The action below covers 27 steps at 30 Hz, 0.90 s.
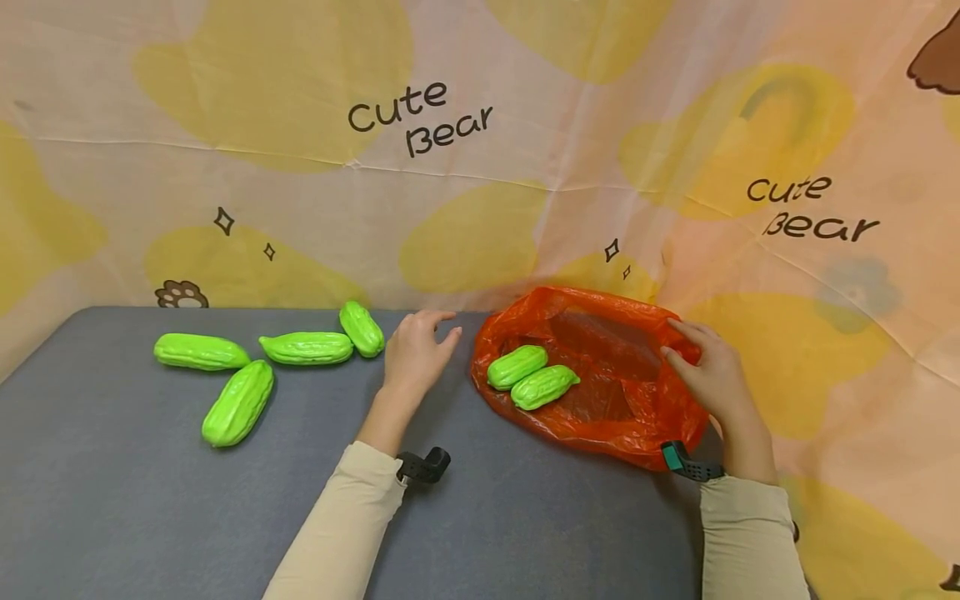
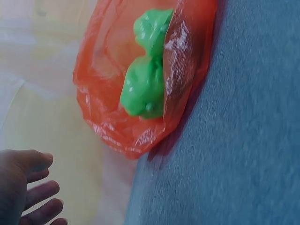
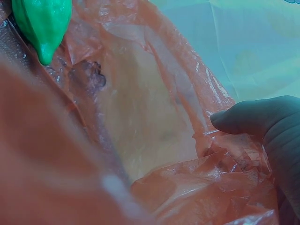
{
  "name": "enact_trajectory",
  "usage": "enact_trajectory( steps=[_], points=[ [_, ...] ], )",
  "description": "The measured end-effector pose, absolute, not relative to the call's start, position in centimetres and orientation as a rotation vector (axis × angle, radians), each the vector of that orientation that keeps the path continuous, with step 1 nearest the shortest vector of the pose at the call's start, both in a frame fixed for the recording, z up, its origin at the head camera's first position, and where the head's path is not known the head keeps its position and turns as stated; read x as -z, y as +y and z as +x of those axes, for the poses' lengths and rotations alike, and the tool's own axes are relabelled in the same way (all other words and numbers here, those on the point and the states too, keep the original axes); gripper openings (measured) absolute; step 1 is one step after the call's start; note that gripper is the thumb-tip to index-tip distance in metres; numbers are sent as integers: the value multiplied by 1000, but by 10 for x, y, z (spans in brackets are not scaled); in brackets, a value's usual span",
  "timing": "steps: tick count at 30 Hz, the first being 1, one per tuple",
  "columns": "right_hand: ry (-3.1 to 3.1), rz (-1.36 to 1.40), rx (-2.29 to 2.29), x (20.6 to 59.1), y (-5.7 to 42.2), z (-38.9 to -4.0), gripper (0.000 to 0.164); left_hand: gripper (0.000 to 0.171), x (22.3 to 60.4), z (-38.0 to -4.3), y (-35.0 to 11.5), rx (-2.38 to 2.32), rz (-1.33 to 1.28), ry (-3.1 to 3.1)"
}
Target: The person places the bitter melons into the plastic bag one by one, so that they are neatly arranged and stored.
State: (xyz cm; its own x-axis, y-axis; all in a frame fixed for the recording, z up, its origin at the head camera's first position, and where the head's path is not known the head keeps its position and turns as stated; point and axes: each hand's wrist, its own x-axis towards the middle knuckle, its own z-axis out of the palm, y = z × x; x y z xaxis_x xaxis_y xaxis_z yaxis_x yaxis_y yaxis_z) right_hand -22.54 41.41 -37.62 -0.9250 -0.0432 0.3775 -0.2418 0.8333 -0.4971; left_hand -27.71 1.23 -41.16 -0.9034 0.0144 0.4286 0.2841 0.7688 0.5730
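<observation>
Tally: two light-green, ridged, elongated gourds (image 1: 545, 388) inside the translucent red plastic bag (image 1: 682, 412); four matching gourds (image 1: 238, 404) left on the grey desk (image 1: 525, 525). My right hand (image 1: 716, 375) pinches the bag's rim; my left hand (image 1: 412, 354), empty, fingers parted, hovers beside it.

A grey table (image 1: 525, 525) bears four green gourds (image 1: 309, 348) and a red plastic bag (image 1: 641, 435)

I get the head view bright and evenly lit, with soft shadows on the table (image 1: 525, 525); I can't place the source. The left wrist view reaches me dimmer, the left hand (image 2: 13, 187) dark, white glare streaking the bag (image 2: 110, 54). On the right wrist I see a bluish cast, the right hand (image 3: 277, 133) shaded, near plastic blurred lower left.
</observation>
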Motion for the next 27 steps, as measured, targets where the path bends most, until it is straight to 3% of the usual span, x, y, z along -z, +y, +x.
enact_trajectory(
  steps=[27],
  points=[
    [-2656, 227, -779, 374, 410, -224, 46, 30, 423, -282, -24, 1030, -72, -2553]
  ],
)
